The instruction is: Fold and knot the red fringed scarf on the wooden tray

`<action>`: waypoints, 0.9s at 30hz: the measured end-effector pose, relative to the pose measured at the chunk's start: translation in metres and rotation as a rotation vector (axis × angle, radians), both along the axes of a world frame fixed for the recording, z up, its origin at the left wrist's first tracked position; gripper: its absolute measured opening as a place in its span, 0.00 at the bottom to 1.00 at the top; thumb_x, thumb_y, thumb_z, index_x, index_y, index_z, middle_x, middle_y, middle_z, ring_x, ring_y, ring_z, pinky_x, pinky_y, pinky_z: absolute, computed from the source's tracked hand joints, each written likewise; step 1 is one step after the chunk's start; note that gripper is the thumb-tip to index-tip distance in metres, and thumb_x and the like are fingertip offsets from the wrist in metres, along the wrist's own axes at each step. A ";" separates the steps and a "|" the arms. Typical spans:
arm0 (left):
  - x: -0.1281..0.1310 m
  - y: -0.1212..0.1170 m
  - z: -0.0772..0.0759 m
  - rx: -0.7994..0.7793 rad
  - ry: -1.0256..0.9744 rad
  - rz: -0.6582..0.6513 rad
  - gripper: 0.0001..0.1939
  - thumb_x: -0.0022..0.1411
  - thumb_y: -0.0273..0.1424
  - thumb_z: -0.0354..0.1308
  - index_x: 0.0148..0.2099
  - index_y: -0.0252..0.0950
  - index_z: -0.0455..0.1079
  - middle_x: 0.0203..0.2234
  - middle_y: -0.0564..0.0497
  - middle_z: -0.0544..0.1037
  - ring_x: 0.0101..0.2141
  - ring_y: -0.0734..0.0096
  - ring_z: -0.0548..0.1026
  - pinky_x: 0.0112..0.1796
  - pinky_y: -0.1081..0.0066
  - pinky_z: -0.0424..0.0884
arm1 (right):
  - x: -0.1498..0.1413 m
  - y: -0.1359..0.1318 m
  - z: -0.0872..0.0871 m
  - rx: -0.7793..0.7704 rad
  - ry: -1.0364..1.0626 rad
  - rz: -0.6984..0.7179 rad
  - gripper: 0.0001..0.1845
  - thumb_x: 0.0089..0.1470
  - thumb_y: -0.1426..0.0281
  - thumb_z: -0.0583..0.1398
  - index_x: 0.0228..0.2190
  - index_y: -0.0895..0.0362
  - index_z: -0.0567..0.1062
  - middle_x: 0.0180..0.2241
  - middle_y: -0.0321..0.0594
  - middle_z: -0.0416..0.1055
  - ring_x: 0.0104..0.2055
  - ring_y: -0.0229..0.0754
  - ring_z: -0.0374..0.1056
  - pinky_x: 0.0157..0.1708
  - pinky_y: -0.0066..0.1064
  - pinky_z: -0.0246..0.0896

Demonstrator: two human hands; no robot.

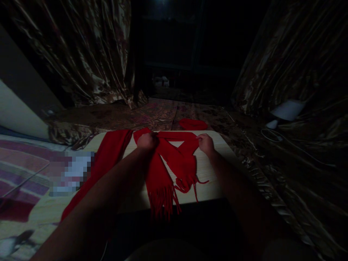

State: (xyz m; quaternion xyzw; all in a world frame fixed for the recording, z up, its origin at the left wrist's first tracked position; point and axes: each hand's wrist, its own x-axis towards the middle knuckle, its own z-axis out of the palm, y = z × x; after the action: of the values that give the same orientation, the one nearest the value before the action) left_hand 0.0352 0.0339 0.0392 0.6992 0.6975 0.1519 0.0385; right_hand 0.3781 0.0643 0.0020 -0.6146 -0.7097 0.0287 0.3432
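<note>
A red fringed scarf (174,154) lies in crossing folds on a pale wooden table (130,203). My left hand (147,140) is closed on the scarf's upper left part. At the upper right bend, my right hand (206,143) pinches the scarf's edge. One fringed end hangs over the near edge of the table; the other fringe lies bunched near the middle right. Left of my left arm stretches another length of red cloth (114,145), partly hidden by the forearm; whether it joins the scarf I cannot tell.
Beyond the table's far edge sits a round red knitted item (193,124) on patterned cloth. A white lamp (288,110) with its cord stands at the right. Curtains (108,54) hang on both sides. A striped bedcover (24,166) lies at left, beside a blurred-out patch. The room is dim.
</note>
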 end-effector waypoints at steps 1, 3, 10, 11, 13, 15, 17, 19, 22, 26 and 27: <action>0.001 -0.002 0.001 -0.010 0.028 -0.012 0.24 0.65 0.37 0.50 0.60 0.45 0.74 0.45 0.40 0.82 0.46 0.47 0.79 0.46 0.58 0.73 | 0.001 0.000 -0.001 -0.018 -0.001 -0.024 0.19 0.53 0.79 0.54 0.37 0.57 0.83 0.42 0.45 0.77 0.46 0.45 0.71 0.52 0.33 0.63; 0.007 -0.007 0.006 0.042 0.100 -0.045 0.24 0.64 0.40 0.52 0.60 0.44 0.74 0.49 0.38 0.80 0.50 0.44 0.77 0.48 0.55 0.72 | 0.000 -0.002 0.001 -0.033 -0.012 -0.078 0.19 0.53 0.78 0.55 0.40 0.57 0.83 0.45 0.46 0.77 0.48 0.45 0.71 0.54 0.33 0.63; 0.043 -0.025 0.011 0.185 0.172 -0.362 0.34 0.69 0.48 0.44 0.70 0.36 0.60 0.68 0.38 0.61 0.67 0.49 0.56 0.64 0.50 0.51 | -0.035 -0.012 0.018 0.036 -0.171 0.152 0.25 0.61 0.65 0.55 0.56 0.58 0.76 0.61 0.48 0.68 0.63 0.48 0.61 0.66 0.37 0.50; 0.046 -0.025 0.008 0.134 0.170 -0.372 0.37 0.69 0.52 0.42 0.71 0.36 0.57 0.69 0.38 0.59 0.69 0.48 0.53 0.65 0.48 0.48 | -0.040 -0.014 0.018 -0.001 -0.205 0.205 0.27 0.63 0.61 0.55 0.60 0.58 0.72 0.64 0.48 0.64 0.66 0.48 0.57 0.67 0.38 0.48; 0.049 -0.024 -0.001 0.006 0.169 -0.353 0.42 0.67 0.57 0.41 0.74 0.38 0.52 0.70 0.38 0.55 0.70 0.46 0.50 0.65 0.45 0.46 | -0.045 -0.016 0.016 -0.132 -0.272 0.248 0.34 0.63 0.55 0.55 0.65 0.56 0.66 0.69 0.48 0.56 0.71 0.51 0.49 0.69 0.44 0.42; 0.048 -0.022 -0.011 -0.091 0.175 -0.333 0.44 0.65 0.60 0.41 0.74 0.41 0.50 0.72 0.39 0.51 0.70 0.44 0.47 0.65 0.44 0.44 | -0.045 -0.015 0.011 -0.277 -0.301 0.217 0.38 0.63 0.50 0.54 0.67 0.53 0.61 0.71 0.46 0.49 0.73 0.54 0.42 0.69 0.51 0.36; 0.045 -0.020 -0.019 -0.115 0.180 -0.331 0.44 0.65 0.61 0.40 0.74 0.42 0.49 0.72 0.41 0.48 0.71 0.45 0.45 0.65 0.45 0.42 | -0.041 -0.014 0.006 -0.350 -0.289 0.171 0.38 0.63 0.47 0.52 0.68 0.49 0.58 0.72 0.43 0.45 0.74 0.55 0.38 0.69 0.56 0.32; 0.042 -0.019 -0.024 -0.100 0.182 -0.344 0.44 0.65 0.61 0.39 0.75 0.43 0.48 0.73 0.42 0.47 0.71 0.46 0.43 0.65 0.45 0.41 | -0.036 -0.013 0.002 -0.358 -0.271 0.150 0.39 0.63 0.46 0.51 0.69 0.47 0.57 0.73 0.41 0.41 0.74 0.56 0.36 0.69 0.57 0.30; 0.041 -0.019 -0.022 -0.103 0.181 -0.351 0.44 0.66 0.61 0.38 0.75 0.43 0.46 0.73 0.41 0.47 0.71 0.45 0.42 0.65 0.45 0.41 | -0.034 -0.015 0.001 -0.359 -0.250 0.134 0.38 0.63 0.46 0.51 0.69 0.47 0.57 0.73 0.41 0.42 0.74 0.56 0.37 0.69 0.57 0.30; 0.045 -0.035 -0.015 -0.076 0.155 -0.384 0.39 0.70 0.55 0.36 0.75 0.40 0.46 0.72 0.40 0.48 0.71 0.46 0.44 0.65 0.41 0.42 | -0.032 -0.024 0.002 -0.233 -0.129 0.062 0.37 0.65 0.51 0.52 0.68 0.57 0.60 0.70 0.50 0.50 0.73 0.53 0.42 0.70 0.49 0.36; 0.047 -0.043 -0.013 -0.049 0.140 -0.407 0.37 0.71 0.52 0.36 0.75 0.41 0.46 0.72 0.40 0.49 0.71 0.47 0.45 0.65 0.41 0.41 | -0.031 -0.027 0.001 -0.185 -0.071 0.043 0.36 0.65 0.53 0.52 0.67 0.59 0.61 0.69 0.52 0.53 0.73 0.51 0.45 0.70 0.47 0.38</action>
State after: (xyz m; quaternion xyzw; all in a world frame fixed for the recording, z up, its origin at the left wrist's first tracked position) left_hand 0.0821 -0.0095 0.0266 0.8332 0.5466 0.0749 0.0367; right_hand 0.3474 0.0373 0.0031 -0.6290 -0.7286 0.0797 0.2591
